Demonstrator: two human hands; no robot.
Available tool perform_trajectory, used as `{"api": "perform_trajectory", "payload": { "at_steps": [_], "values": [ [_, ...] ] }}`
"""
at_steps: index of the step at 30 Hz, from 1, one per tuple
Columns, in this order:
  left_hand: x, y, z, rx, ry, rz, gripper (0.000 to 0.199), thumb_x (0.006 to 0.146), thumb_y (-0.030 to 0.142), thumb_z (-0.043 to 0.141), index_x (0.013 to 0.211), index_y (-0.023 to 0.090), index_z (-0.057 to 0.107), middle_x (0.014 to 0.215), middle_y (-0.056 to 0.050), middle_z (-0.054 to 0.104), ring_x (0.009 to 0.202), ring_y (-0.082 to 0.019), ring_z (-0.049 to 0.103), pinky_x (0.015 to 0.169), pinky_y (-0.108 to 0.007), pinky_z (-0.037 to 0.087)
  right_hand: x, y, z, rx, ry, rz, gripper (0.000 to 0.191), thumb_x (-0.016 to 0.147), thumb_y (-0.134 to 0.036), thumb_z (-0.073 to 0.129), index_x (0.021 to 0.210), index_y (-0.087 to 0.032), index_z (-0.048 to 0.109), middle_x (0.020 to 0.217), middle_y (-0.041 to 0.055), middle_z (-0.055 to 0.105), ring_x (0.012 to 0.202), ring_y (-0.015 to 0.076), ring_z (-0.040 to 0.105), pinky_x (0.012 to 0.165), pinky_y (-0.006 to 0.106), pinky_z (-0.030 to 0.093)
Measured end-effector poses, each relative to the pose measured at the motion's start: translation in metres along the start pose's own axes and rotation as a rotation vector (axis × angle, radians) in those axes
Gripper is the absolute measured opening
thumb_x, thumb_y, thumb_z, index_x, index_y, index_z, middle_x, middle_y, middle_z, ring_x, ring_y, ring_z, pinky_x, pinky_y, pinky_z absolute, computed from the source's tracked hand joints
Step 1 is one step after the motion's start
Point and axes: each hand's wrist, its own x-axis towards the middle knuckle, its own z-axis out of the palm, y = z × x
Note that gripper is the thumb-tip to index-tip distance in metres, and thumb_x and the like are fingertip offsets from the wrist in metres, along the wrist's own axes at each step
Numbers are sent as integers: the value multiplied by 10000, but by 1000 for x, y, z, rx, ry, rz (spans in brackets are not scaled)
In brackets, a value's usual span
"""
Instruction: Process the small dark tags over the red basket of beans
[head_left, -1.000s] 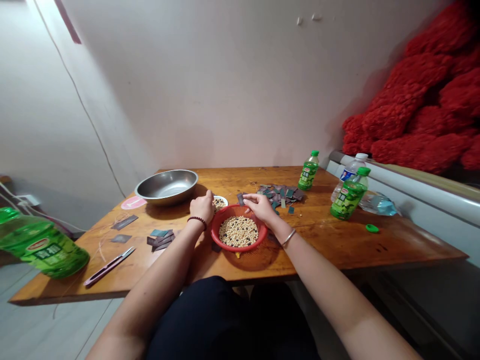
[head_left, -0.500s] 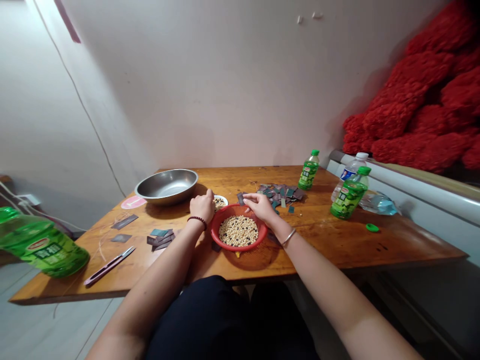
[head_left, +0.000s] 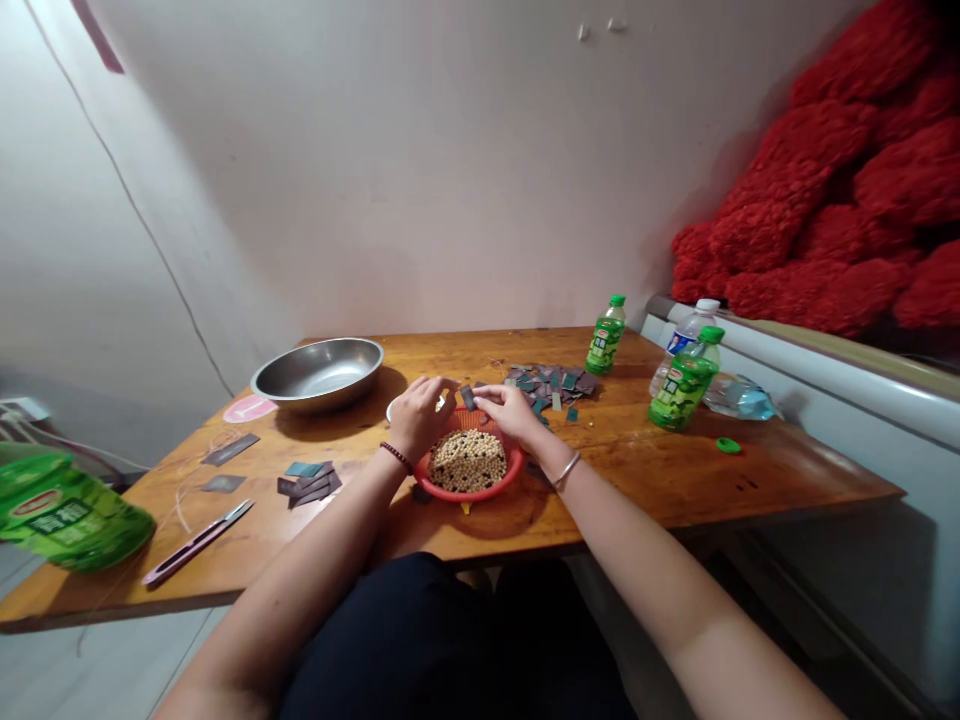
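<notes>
Soybeans [head_left: 469, 462], pale with dark ones mixed in, sit in a red plastic basket [head_left: 471, 495] on a wooden table [head_left: 675, 490]. Both hands hover over the basket's far rim. The fingers of the left hand [head_left: 420, 415] and right hand [head_left: 514, 415] curve toward a small dark chip [head_left: 468, 397] from either side, but whether either hand grips it is hard to tell. The left hand mostly hides a white dish [head_left: 397, 410] just beyond the basket. Farther right of the basket lies a pile of dark and teal chips [head_left: 551, 385]. Left of it are a small chip stack [head_left: 307, 485] and a utility knife [head_left: 196, 543]. Open wood lies between the basket and the table's right edge.
</notes>
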Motion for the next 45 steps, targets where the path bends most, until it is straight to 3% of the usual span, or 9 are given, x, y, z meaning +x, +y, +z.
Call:
{"api": "perform_trajectory", "payload": {
  "at_steps": [6,14,20,38,45],
  "values": [
    [0,1,0,4,-73,-19,283,881,430,416,923,272,646,854,-3,661,837,-144,543,705,-243,397,-2,-3,-1,-6,-98,-16,237,713,-171,577,916,-113,684,870,78,701,638,118,626,527,208,509],
    [0,0,-2,-3,-129,-31,273,876,435,428,896,289,659,888,8,675,867,-149,538,707,-249,399,-2,-3,-1,-11,-104,-14,234,700,-166,583,902,-133,697,867,66,702,698,134,640,565,212,515],
    [1,0,-2,19,-109,10,257,872,433,436,851,294,651,856,29,672,844,-148,526,675,-243,389,-3,-4,0,-1,-113,-2,228,696,-145,584,894,-129,696,813,60,700,634,120,628,554,214,512],
    [4,0,-1,16,-101,32,285,885,410,416,831,244,641,907,11,662,862,-161,505,767,-264,406,-2,1,-1,20,-109,9,215,689,-186,615,880,-118,688,817,61,697,573,89,591,522,200,495],
    [3,2,-4,12,-144,-11,242,879,389,434,867,253,635,900,-2,654,891,-157,526,732,-252,406,-3,-2,0,-5,-99,6,222,685,-162,602,885,-120,691,864,77,704,727,139,637,598,227,511]
  ]
}}
